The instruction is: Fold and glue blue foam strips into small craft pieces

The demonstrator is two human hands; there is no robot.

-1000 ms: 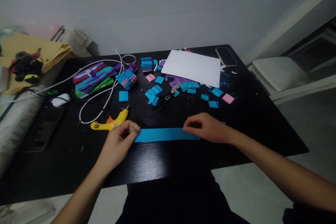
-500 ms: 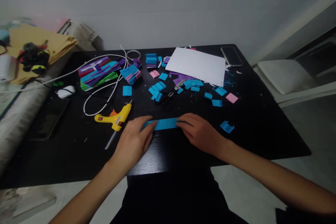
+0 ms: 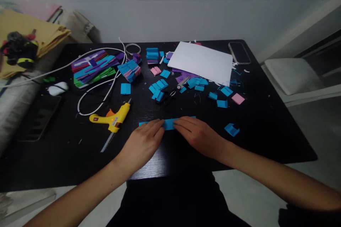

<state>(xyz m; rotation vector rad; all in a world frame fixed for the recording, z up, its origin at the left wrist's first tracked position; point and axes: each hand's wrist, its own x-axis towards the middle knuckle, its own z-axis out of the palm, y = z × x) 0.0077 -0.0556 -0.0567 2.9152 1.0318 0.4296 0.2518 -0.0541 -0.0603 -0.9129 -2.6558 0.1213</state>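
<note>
A long blue paper strip (image 3: 168, 123) lies flat on the black table (image 3: 266, 127) near its front edge. My left hand (image 3: 142, 143) rests on the strip's left part, fingers stretched out flat and together. My right hand (image 3: 198, 134) presses on the strip's right part, fingers also extended. The fingertips of both hands nearly meet over the strip's middle, and only short bits of blue show between and beside them.
A yellow glue gun (image 3: 112, 118) lies left of the strip. Scissors (image 3: 174, 90) and several small blue and pink paper pieces (image 3: 158, 90) lie behind. Farther back are a white sheet (image 3: 202, 62), a phone (image 3: 239, 52), stacked coloured strips (image 3: 93, 69) and a white cable (image 3: 106, 92).
Both hands have slid inward along the blue strip from its ends toward its middle. The strip sits farther from the table's front edge and shows narrower than a second ago.
</note>
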